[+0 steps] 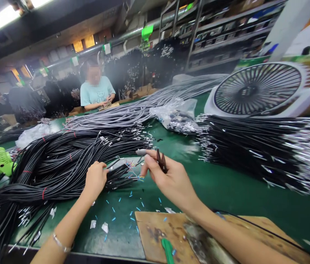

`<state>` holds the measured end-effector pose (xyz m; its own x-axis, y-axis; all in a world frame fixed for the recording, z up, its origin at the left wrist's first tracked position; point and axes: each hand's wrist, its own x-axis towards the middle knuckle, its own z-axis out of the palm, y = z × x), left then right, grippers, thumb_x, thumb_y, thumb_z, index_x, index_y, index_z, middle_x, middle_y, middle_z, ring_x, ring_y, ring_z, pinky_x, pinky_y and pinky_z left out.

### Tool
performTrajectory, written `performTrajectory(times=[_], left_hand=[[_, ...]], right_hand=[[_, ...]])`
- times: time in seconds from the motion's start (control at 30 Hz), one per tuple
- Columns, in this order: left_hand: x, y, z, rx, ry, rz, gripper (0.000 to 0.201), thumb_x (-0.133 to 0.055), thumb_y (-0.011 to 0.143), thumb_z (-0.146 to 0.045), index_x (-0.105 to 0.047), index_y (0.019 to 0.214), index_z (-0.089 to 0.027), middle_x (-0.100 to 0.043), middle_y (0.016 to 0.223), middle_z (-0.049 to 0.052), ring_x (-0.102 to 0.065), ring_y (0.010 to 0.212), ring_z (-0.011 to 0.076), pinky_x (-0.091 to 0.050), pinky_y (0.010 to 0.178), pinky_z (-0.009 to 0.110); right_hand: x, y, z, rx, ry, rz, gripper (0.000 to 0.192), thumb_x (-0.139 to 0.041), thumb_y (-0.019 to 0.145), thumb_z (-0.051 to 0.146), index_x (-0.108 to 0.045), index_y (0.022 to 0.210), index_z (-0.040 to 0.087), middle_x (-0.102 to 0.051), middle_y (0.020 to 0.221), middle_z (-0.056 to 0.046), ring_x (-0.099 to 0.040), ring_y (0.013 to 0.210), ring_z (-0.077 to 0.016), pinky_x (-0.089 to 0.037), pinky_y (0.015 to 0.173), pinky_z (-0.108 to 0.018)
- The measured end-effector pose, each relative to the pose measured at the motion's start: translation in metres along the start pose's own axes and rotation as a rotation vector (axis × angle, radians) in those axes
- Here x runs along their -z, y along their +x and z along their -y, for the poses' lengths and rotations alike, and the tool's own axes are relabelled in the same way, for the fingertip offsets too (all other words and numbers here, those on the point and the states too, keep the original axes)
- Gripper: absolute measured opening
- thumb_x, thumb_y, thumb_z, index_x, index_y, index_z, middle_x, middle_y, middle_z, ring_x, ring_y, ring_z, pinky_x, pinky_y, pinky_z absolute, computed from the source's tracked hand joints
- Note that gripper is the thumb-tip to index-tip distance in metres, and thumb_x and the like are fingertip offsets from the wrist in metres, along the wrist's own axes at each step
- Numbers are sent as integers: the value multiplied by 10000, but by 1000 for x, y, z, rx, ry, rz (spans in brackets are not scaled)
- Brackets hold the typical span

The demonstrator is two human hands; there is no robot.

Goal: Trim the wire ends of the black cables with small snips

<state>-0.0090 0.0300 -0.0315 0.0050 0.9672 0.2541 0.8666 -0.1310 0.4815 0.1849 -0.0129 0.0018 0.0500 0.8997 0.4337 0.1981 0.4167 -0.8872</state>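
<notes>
My left hand [97, 179] is closed at the bundle of black cables [58, 154], its fingers curled over a few strands. Past its fingertips lie short cable ends [119, 176] with stripped, multicoloured inner wires [132, 165]. Just right of those ends is my right hand [171, 178], closed around small dark snips [161, 161], whose two pointed blades stick up and stand apart. A grey cover [141, 151] sits on its index fingertip. Thumb and index finger come close to a dark cable end; whether they touch it, I cannot tell.
A white fan [256, 90] stands at the right behind stacked black cables [248, 146]. Grey cables [110, 117] and a plastic bag [175, 113] lie farther back. Blue scraps surround a stained board [157, 231] with a green-handled tool [167, 251]. A person [97, 90] sits opposite.
</notes>
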Motion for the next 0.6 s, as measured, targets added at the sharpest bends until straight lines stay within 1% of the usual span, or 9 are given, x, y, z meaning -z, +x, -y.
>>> performTrajectory(times=[0.1,0.17,0.2,0.27,0.3,0.37,0.47,0.53,0.6], left_hand=[[-13,14,7,-26,20,47,72,-642,691,-85,-638,657,-148,-634,770,76,-598,803,213,-424,735,297],[-19,17,8,-30,7,55,94,-627,712,-96,-615,630,-140,-629,733,71,-594,755,202,-424,694,285],[-21,16,8,-32,-7,55,102,-604,739,-112,-612,641,-138,-627,715,65,-593,727,192,-423,671,276],[-21,12,6,-46,-49,64,125,-552,799,-156,-619,695,-144,-621,661,35,-587,657,165,-418,621,249],[-20,9,5,-58,-72,76,135,-537,816,-176,-625,716,-152,-611,614,14,-579,610,151,-412,594,235],[-18,3,2,-86,-114,100,139,-530,824,-199,-639,744,-167,-587,539,-18,-557,532,134,-397,550,217],[-16,-2,-2,-115,-169,88,161,-524,822,-197,-657,733,-176,-609,553,-15,-555,517,130,-384,520,210],[-15,-3,-4,-125,-209,49,192,-502,837,-199,-669,747,-176,-637,603,-3,-570,543,130,-398,528,211],[-13,-3,-6,-123,-247,-5,199,-489,849,-201,-684,822,-170,-660,679,16,-594,606,135,-430,575,218]], right_hand=[[1,0,-2,8,-63,21,372,-386,886,353,-609,1042,100,-551,501,15,-397,379,-97,-347,401,-215],[1,0,-4,62,-149,60,352,-367,895,316,-614,1049,117,-595,543,-5,-480,421,-117,-411,448,-227],[1,0,-6,114,-219,103,332,-366,891,276,-621,1050,134,-644,624,-30,-552,494,-135,-451,501,-239],[1,0,-10,212,-436,236,328,-391,842,162,-635,1060,184,-700,920,-71,-649,705,-180,-498,619,-282],[1,0,-11,236,-569,324,363,-413,799,110,-643,1061,214,-669,1081,-67,-663,788,-205,-505,656,-310],[2,-1,-12,224,-814,508,434,-445,721,45,-665,1025,263,-577,1258,-32,-679,800,-233,-510,655,-347],[6,-3,-13,190,-969,678,412,-472,680,20,-708,905,271,-602,1230,-23,-690,734,-226,-504,639,-335],[8,-7,-15,205,-951,704,412,-477,680,12,-717,893,271,-652,1149,-28,-683,800,-229,-496,679,-322],[10,-12,-20,216,-921,735,407,-491,679,10,-719,897,268,-693,1056,-34,-666,877,-240,-487,714,-319]])
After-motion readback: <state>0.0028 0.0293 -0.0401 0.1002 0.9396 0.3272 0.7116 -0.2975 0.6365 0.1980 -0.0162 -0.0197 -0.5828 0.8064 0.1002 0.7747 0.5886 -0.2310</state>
